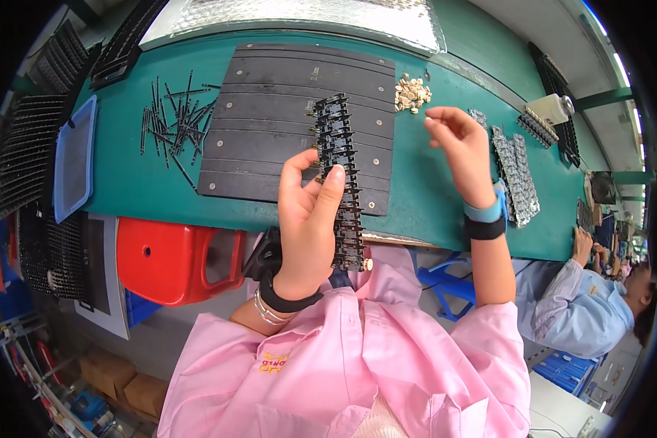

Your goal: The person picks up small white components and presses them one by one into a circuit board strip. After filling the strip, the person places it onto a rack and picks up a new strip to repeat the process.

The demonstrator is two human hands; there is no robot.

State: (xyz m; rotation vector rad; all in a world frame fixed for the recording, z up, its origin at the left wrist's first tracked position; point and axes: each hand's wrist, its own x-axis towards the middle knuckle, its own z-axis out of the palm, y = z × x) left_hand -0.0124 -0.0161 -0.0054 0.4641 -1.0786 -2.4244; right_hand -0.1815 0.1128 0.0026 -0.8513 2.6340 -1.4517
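My left hand (308,219) grips a long black toothed strip (341,160) made of repeating segments, thumb across its front. The strip stands tilted over a black grooved board (270,109), running from the board toward my lap. A small beige round piece (367,264) sits at its lower end. My right hand (460,150) is raised to the right of the board, thumb and forefinger brought together; whatever is between them is too small to make out. Just beyond it lies a pile of small beige round pieces (413,95) on the green table (412,175).
Thin black sticks (171,120) lie scattered left of the board, beside a blue tray (75,157). Grey segmented strips (515,175) lie at right, with a white roll (551,109) farther back. A red stool (171,263) stands below the table. A co-worker in blue (584,306) sits at right.
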